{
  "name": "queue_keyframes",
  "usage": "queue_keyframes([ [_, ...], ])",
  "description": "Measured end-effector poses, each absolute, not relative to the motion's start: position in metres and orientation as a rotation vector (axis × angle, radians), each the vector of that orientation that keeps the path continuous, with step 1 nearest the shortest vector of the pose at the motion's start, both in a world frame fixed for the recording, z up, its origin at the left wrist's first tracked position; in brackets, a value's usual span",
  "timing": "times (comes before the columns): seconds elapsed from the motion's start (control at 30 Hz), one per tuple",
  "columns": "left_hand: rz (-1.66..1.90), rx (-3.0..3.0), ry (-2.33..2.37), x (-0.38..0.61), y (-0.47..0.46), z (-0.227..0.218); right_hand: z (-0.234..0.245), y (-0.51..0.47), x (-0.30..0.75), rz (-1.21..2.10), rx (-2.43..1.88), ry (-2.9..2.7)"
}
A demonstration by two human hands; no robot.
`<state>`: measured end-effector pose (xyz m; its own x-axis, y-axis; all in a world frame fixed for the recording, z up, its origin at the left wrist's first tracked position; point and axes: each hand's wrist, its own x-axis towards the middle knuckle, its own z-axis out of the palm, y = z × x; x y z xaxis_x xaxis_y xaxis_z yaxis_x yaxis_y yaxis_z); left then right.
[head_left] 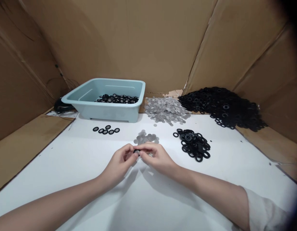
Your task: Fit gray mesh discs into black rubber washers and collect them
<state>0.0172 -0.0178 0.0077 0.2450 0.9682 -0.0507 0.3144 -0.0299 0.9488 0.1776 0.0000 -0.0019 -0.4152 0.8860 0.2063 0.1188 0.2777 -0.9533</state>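
Note:
Between my two hands, above the white table, is a black ring with a grey disc (pixel 137 152) in its middle. My left hand (pixel 123 159) pinches its left side, thumb in front and fingers behind. From the right, my right hand (pixel 156 157) is closed on the same ring, its thumb against the disc; the fingertips hide part of it. Just beyond the hands lies a small pile of grey discs (pixel 146 138). Farther left, several black rings with grey discs in them (pixel 106 130) lie flat. A loose heap of black rings (pixel 195 144) is right of my hands.
A pale blue basin (pixel 110 110) at the back left holds many disc-filled black rings (pixel 117 98). Beside it rises a large pile of grey discs (pixel 166 110), then a big mound of black rings (pixel 220 106). Cardboard walls (pixel 129 41) enclose the white table (pixel 148 205).

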Motion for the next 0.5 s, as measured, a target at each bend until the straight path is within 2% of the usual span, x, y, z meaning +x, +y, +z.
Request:
queue_keyframes([
  [0.23, 0.820, 1.516, 1.196, 0.018, -0.020, 0.009, 0.003, -0.007, 0.176, 1.071, -0.893, -1.863],
  [0.5, 0.792, 1.482, 1.210, 0.019, -0.020, 0.011, 0.001, -0.011, 0.174, 1.095, -0.946, -1.789],
])
